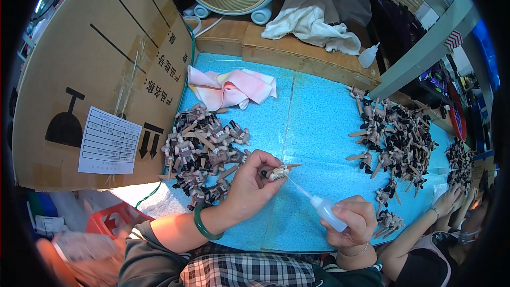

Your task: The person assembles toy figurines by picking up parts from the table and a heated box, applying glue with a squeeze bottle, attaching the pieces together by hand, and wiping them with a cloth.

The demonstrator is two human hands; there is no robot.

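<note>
Down near the front edge of the blue foam-covered tabletop [319, 127], the left hand [249, 186] pinches a small beige and black toy figure on a wooden stick [277, 172] between thumb and fingertips, its grip closed around the figure. A green bangle [202, 223] sits on that wrist. The right hand [353, 223] is clenched around a small white squeeze bottle with a long thin nozzle [326, 210]; the nozzle slants up and left, its tip right at the held figure.

Just beyond the left hand, toward the left edge of the tabletop, lies a heap of similar small figures on sticks [204, 151], next to a large brown cardboard box [101, 74] standing on that side. A second heap of figures [396, 143] spreads along the right edge. A folded pink and white cloth [231, 87] lies farther back, and another white squeeze bottle [367, 56] rests on the wooden ledge [297, 56] at the far edge. Another person's hands [449, 199] reach in at the near right corner.
</note>
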